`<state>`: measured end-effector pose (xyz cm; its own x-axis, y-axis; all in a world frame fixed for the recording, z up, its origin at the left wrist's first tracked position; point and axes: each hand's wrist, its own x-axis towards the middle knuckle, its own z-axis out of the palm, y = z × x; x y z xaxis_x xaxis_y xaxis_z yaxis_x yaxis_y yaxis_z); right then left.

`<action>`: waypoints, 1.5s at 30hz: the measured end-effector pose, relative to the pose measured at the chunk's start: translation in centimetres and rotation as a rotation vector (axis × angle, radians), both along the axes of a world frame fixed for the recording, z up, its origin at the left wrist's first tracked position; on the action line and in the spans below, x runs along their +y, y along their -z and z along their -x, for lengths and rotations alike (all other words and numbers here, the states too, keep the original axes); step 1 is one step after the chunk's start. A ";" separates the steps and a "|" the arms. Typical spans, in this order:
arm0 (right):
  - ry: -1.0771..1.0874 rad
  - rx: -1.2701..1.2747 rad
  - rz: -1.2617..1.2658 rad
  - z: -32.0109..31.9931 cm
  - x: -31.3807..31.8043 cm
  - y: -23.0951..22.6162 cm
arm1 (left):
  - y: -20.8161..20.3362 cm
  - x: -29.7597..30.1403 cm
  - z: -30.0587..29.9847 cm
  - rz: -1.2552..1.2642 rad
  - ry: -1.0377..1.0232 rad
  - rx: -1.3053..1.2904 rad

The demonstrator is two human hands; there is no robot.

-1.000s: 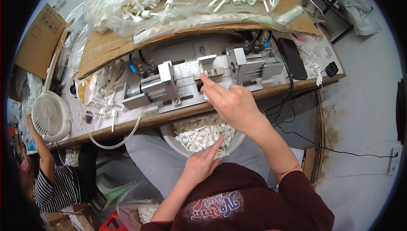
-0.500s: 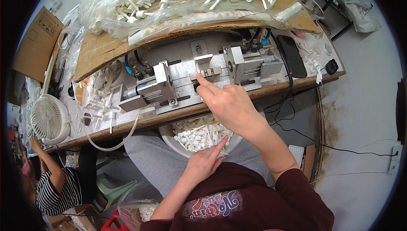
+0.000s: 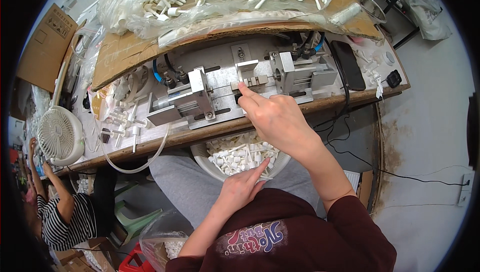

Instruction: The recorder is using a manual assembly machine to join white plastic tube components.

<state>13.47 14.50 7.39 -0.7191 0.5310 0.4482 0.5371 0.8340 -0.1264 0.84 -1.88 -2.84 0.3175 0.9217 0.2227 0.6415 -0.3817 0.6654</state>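
My right hand [image 3: 277, 119] reaches over the table edge, its index fingertip against a small notched metal block [image 3: 256, 81] in the middle of a metal clamping fixture [image 3: 220, 97]. A thin white plastic stem [image 3: 240, 76] stands at that fingertip. The other fingers curl underneath; what they may hold is hidden. My left hand [image 3: 240, 189] rests at the near rim of a round white basin [image 3: 201, 162] in my lap, index finger and thumb apart. The basin holds many small white plastic pieces [image 3: 235, 158], each a cup-like head on a stem. Some lie close to the left fingers.
Cardboard [image 3: 120, 57] arches over the fixture, bearing plastic film and more white pieces. Two air cylinders [image 3: 182, 99] [image 3: 305, 72] flank the block. A phone [image 3: 348, 65] and cables lie right; loose pieces [image 3: 122, 124], a hose and a fan [image 3: 61, 136] left. A co-worker [image 3: 67, 217] sits far left.
The whole view has shifted slightly, so the fixture appears farther right. Both my hands keep nearly the same pose and place. At far left, the co-worker's arms have moved upward.
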 end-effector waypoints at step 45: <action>0.530 -0.003 -0.090 -1.4 20.8 -6.4 | 0.9 -0.9 0.6 0.021 -0.002 0.040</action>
<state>14.89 35.27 13.82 -0.3646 0.7808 0.5073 0.8875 0.4563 -0.0644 0.22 -2.74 -3.76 0.3242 0.9266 0.1908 0.6681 -0.3670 0.6473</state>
